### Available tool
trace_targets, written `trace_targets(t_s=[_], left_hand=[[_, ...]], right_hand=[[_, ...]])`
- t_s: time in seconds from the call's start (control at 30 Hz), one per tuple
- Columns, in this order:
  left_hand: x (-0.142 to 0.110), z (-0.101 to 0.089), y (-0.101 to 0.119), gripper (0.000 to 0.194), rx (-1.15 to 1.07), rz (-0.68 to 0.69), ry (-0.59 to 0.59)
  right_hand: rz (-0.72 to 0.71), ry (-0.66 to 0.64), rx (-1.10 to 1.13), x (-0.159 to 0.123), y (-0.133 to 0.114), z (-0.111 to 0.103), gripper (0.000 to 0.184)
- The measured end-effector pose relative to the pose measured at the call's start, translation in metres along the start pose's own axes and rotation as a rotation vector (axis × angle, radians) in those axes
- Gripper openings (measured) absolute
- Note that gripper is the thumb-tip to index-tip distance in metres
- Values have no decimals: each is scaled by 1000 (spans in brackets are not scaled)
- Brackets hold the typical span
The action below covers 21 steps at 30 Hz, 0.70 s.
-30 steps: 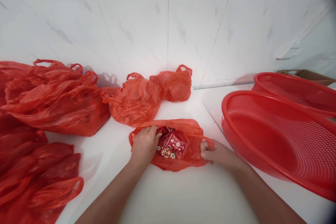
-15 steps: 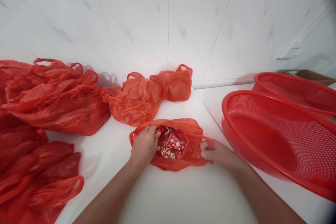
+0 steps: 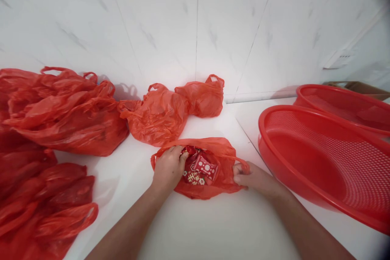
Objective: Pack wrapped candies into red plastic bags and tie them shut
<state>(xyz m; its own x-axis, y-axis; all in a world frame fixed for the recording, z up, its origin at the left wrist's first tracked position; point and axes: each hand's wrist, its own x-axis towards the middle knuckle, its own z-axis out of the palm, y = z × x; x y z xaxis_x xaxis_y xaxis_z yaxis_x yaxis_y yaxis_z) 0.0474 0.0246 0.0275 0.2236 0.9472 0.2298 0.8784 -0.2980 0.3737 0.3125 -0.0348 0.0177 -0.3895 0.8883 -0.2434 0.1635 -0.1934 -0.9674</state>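
A thin red plastic bag [image 3: 225, 178] lies with its mouth open on the white tabletop in front of me. Inside it are several snack packets, among them a small red one with white dots [image 3: 206, 167] and a dark red one with pale lettering [image 3: 193, 177]. My left hand [image 3: 169, 166] is closed over the bag's left end, its fingertips beside a shiny red wrapper; what they pinch is hidden. At the right end, the fingers of my right hand [image 3: 243, 175] are closed on the bag's loop handle.
Filled red bags [image 3: 70, 118] are heaped at the left, with more red bags [image 3: 61, 195] nearer me. Two smaller bags, a left one [image 3: 160, 115] and a right one [image 3: 202, 99], stand by the tiled wall [image 3: 164, 28]. Red perforated baskets [image 3: 304, 162] [image 3: 344, 105] and a cardboard box [image 3: 365, 88] are at right.
Almost nothing differs. The whole view has shifted very slightly, while both hands keep their places on the bag.
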Motion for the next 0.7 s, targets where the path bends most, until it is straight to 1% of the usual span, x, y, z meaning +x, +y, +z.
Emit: trace_targets(t_s=[0.17, 0.4, 0.5, 0.7], left_hand=[[0, 2, -1, 23, 82, -13, 37], [-1, 4, -2, 21, 131, 8, 15], [0, 6, -3, 21, 127, 37, 75], [0, 10, -7, 23, 167, 153, 191]], right_hand=[[-13, -24, -14, 0, -1, -1, 30], [-15, -21, -15, 0, -1, -1, 29], [-19, -24, -16, -1, 0, -1, 29], [-32, -9, -11, 1, 0, -1, 26]])
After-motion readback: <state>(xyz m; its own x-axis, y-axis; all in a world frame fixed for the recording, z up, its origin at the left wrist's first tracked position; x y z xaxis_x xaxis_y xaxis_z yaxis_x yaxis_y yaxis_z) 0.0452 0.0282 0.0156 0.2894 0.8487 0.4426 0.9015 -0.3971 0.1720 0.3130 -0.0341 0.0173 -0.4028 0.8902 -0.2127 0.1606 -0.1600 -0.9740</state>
